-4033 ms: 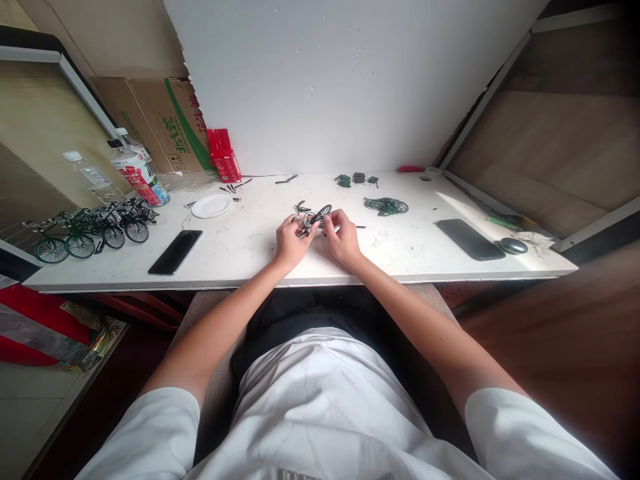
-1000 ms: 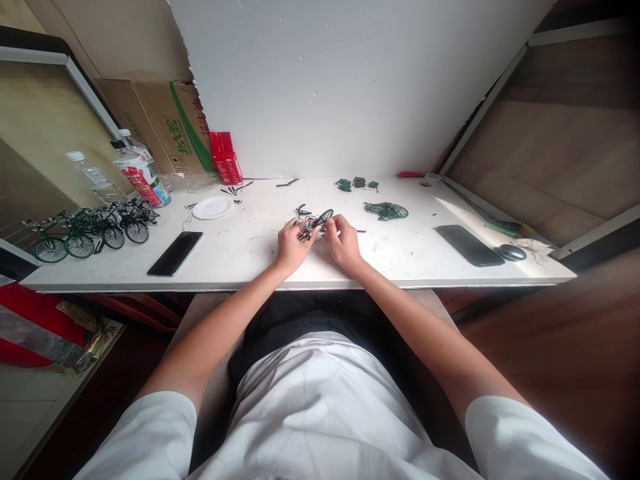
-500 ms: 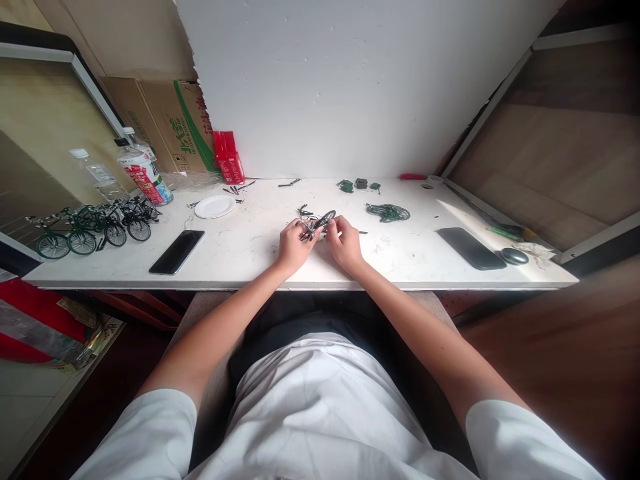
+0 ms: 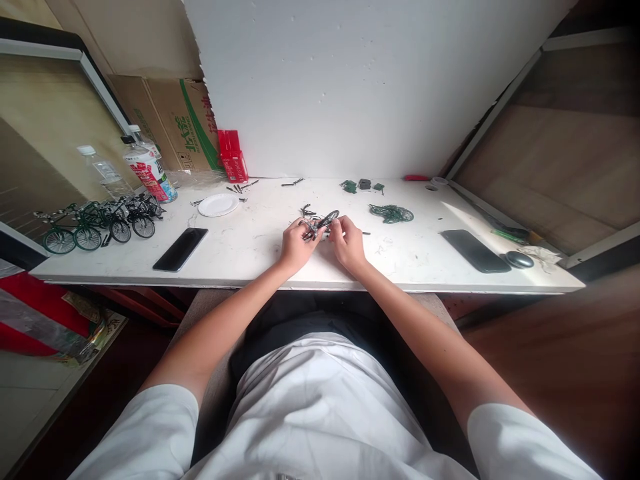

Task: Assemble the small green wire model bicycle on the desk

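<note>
Just above the table, my left hand [image 4: 296, 248] is closed around a partly built miniature bicycle [image 4: 312, 233]. Its dark spoked wheel [image 4: 329, 217] slants up between my two hands. Thumb and fingers of my right hand [image 4: 349, 245] pinch the wheel side of the bicycle; their exact contact is hidden. Behind my left hand lie small dark bicycle parts [image 4: 307, 210]. A thin dark piece [image 4: 367, 233] shows beside my right hand. Farther right is a pile of dark green wheels [image 4: 392, 213].
Finished miniature bicycles [image 4: 100, 227] stand in a row at left, near bottles [image 4: 150, 172]. Phones [image 4: 181, 249] [image 4: 475, 251] lie on both sides. A white plate [image 4: 219, 205], a red box [image 4: 233, 157], green parts [image 4: 349, 186] and a mouse [image 4: 519, 259] are on the table [image 4: 250, 267].
The whole view has shifted slightly, so the scene sits a little farther right. My hands keep nearly the same hold on the miniature bicycle.
</note>
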The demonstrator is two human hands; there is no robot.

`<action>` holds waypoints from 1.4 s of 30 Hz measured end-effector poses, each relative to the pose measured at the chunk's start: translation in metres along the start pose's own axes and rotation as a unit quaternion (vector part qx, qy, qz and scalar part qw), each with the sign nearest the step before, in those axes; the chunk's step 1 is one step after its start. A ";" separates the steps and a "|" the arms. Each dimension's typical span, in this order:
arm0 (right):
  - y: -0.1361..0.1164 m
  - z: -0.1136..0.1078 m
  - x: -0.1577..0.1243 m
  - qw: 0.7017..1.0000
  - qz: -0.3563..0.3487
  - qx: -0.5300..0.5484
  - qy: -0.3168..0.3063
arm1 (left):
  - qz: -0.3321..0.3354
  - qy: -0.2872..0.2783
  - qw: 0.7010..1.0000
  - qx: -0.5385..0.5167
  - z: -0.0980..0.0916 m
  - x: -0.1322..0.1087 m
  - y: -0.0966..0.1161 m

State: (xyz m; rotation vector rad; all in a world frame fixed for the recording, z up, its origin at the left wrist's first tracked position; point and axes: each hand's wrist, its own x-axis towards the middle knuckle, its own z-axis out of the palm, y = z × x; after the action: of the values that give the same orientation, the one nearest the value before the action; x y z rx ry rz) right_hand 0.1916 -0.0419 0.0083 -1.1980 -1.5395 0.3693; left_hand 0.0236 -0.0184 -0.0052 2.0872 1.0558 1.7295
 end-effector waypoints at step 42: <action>0.000 0.002 0.000 0.997 -0.072 0.021 -0.028 | -0.155 -0.029 0.968 -0.194 0.005 0.007 -0.012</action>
State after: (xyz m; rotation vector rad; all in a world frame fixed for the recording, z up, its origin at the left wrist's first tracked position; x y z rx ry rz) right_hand 0.1902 -0.0418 0.0077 -1.0453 -1.6489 0.3406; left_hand 0.0237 -0.0040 -0.0089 1.6280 0.8838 1.5599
